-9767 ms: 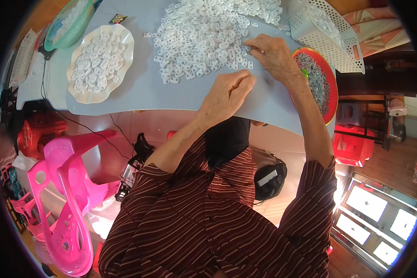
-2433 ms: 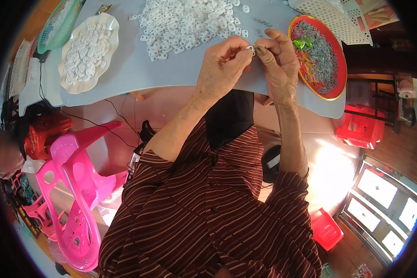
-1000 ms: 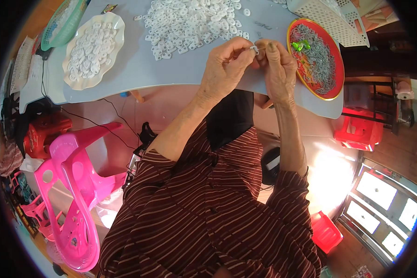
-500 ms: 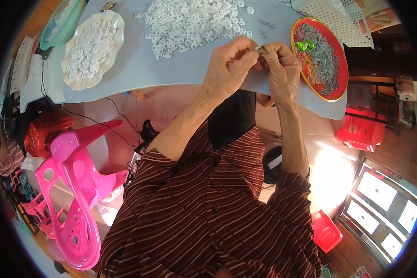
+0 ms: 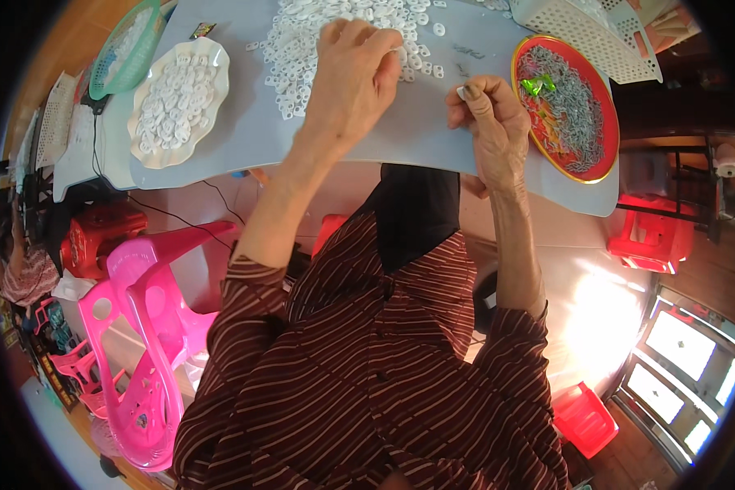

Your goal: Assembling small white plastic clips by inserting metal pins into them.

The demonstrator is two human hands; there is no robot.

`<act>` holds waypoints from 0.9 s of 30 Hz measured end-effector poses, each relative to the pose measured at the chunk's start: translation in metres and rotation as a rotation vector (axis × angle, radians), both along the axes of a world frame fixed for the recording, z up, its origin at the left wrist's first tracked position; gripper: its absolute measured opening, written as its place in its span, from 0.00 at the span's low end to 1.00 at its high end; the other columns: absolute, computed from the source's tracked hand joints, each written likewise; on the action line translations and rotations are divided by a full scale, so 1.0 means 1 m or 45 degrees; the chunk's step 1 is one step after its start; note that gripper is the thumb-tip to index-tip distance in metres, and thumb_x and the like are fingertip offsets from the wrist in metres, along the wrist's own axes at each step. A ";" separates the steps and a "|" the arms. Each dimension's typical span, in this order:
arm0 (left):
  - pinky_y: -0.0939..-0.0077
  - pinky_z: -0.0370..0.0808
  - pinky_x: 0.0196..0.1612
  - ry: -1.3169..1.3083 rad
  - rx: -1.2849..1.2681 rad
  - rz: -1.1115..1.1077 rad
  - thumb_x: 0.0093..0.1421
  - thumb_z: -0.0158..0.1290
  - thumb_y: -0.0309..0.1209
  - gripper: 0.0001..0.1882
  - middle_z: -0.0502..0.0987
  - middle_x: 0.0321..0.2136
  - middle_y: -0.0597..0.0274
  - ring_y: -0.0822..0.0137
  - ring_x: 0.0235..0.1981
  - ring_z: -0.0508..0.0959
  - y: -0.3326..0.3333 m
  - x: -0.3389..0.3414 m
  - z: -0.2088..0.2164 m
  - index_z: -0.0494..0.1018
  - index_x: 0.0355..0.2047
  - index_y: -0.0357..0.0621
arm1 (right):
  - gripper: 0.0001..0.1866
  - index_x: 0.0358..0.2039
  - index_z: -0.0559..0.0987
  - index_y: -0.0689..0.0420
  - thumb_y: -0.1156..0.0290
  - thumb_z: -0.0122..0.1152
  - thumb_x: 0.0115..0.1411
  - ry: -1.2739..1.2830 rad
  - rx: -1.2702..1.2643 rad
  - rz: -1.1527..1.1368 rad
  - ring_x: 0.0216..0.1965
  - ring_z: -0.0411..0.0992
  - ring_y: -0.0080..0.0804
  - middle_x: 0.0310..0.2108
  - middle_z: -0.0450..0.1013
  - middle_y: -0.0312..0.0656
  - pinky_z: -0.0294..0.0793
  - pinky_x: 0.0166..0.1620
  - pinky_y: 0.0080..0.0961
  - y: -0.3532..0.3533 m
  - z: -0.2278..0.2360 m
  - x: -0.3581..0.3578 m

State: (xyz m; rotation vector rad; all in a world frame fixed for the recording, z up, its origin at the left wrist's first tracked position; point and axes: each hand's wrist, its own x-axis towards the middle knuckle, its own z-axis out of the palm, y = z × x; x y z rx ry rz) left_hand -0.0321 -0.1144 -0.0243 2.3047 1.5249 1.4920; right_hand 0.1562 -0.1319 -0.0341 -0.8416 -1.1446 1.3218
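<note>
A heap of small white plastic pieces with holes (image 5: 290,82) lies on the grey-blue table. Over its near right part is my left hand (image 5: 347,82), fingers curled and thumb drawn in toward the index finger. Its fingertips are partly hidden, so what they hold, if anything, cannot be made out. To the right, my right hand (image 5: 498,122) is closed, pinching a small white plastic piece (image 5: 462,93) between thumb and forefinger. Beside it stands a red, gold-rimmed tray (image 5: 605,122) of small silvery metal parts (image 5: 576,110), with a shiny green wrapper (image 5: 537,85) on top.
A white scalloped dish (image 5: 219,102) full of similar white pieces stands left, near a green basket (image 5: 149,61). A white perforated basket (image 5: 584,41) is at the far right. A few metal parts (image 5: 468,52) lie loose on the table. Below left is a pink plastic chair (image 5: 151,367).
My hands have parted. My left hand has moved left and away from me, over the white heap; my right hand stays near the tray with a white piece.
</note>
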 end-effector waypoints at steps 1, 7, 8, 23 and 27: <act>0.65 0.70 0.43 0.277 0.070 0.080 0.51 0.54 0.22 0.07 0.73 0.35 0.57 0.54 0.43 0.68 0.005 -0.003 0.003 0.73 0.32 0.41 | 0.09 0.33 0.75 0.63 0.69 0.57 0.61 -0.052 0.003 0.013 0.26 0.68 0.20 0.27 0.74 0.40 0.69 0.32 0.16 0.000 0.000 0.002; 0.61 0.63 0.54 0.648 -0.164 -0.036 0.47 0.58 0.22 0.12 0.67 0.46 0.61 0.54 0.52 0.62 0.024 -0.004 0.004 0.74 0.35 0.43 | 0.10 0.34 0.76 0.65 0.70 0.58 0.61 -0.055 0.019 0.033 0.23 0.67 0.19 0.26 0.73 0.40 0.68 0.29 0.15 -0.001 0.000 0.002; 0.61 0.63 0.54 0.652 -0.160 -0.046 0.47 0.58 0.22 0.12 0.67 0.46 0.61 0.54 0.52 0.62 0.027 -0.005 0.002 0.74 0.35 0.43 | 0.10 0.35 0.77 0.65 0.70 0.58 0.61 -0.087 0.045 0.044 0.23 0.67 0.18 0.25 0.73 0.39 0.67 0.29 0.14 -0.001 0.000 0.002; 0.80 0.69 0.34 -1.239 -1.074 -0.613 0.58 0.54 0.32 0.08 0.76 0.23 0.64 0.76 0.26 0.72 0.002 0.019 0.015 0.76 0.30 0.39 | 0.11 0.42 0.78 0.63 0.74 0.58 0.59 -0.065 0.154 -0.047 0.28 0.68 0.20 0.31 0.73 0.36 0.69 0.36 0.16 -0.002 -0.005 0.001; 0.80 0.69 0.34 -1.323 -1.102 -0.665 0.58 0.54 0.31 0.08 0.75 0.22 0.65 0.75 0.27 0.72 0.002 0.022 0.011 0.77 0.29 0.39 | 0.13 0.45 0.76 0.63 0.75 0.58 0.59 -0.121 0.190 -0.055 0.29 0.70 0.20 0.31 0.74 0.37 0.71 0.36 0.16 -0.001 -0.003 -0.001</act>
